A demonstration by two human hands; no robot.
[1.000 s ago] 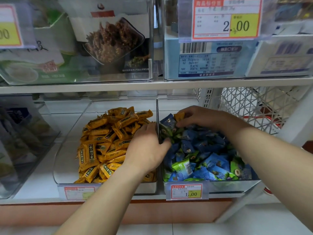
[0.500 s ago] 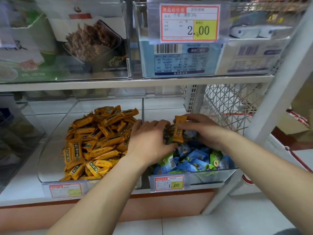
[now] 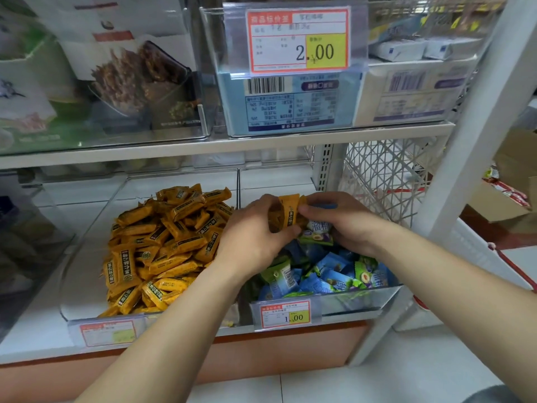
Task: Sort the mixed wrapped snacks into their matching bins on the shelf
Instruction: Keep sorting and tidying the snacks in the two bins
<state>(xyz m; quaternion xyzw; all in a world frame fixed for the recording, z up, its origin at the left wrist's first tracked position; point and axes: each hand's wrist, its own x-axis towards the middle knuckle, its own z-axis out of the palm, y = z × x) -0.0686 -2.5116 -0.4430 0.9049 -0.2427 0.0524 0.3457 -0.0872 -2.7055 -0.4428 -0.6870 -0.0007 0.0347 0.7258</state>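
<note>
Soft even light, blurred edges, wide-angle bend

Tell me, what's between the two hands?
A small bunch of orange wrapped snacks, gripped by the left hand and right hand above the blue-and-green snack bin. The head view shows it.

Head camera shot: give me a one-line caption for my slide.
Left hand and right hand hold orange snacks above the blue-and-green bin, beside the orange bin.

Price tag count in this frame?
3: the 2.00 tag on the upper clear bin, the 1.00 tag on the blue-snack bin, a faded tag on the orange-snack bin. Yellow blurs top right may be more.
</note>
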